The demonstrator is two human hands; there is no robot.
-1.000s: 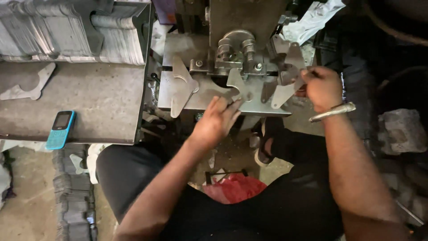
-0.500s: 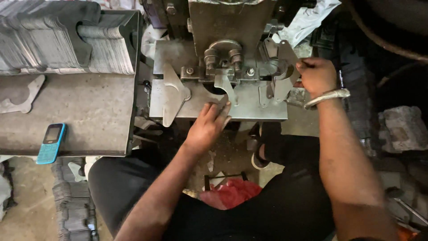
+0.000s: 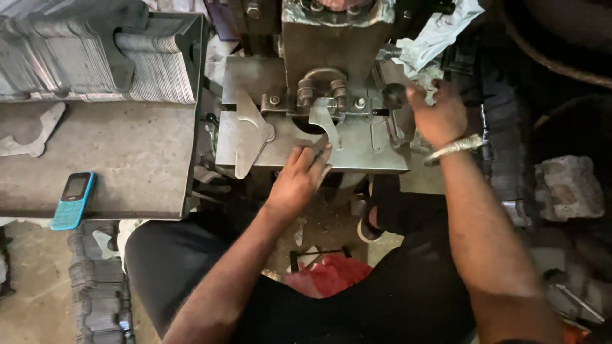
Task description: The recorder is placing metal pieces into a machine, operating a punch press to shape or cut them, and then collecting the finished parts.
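My left hand (image 3: 303,175) rests on the bed of a metal press (image 3: 357,150), its fingertips pinching a flat curved metal piece (image 3: 326,124) that sits under the die. My right hand (image 3: 437,114), with a metal bangle on the wrist, is closed around a dark knob or lever at the press's right side. Another cut metal blank (image 3: 248,130) lies flat on the left part of the bed.
Rows of stacked metal blanks (image 3: 95,64) stand at the back of a grey side table (image 3: 127,165). A blue phone (image 3: 72,200) lies at its front left. One loose blank (image 3: 29,134) is on the table. Red cloth (image 3: 328,277) lies between my legs.
The view has shifted down and closer to the press. My left hand stays on the curved piece at the die. My right hand keeps its grip at the press's right side.
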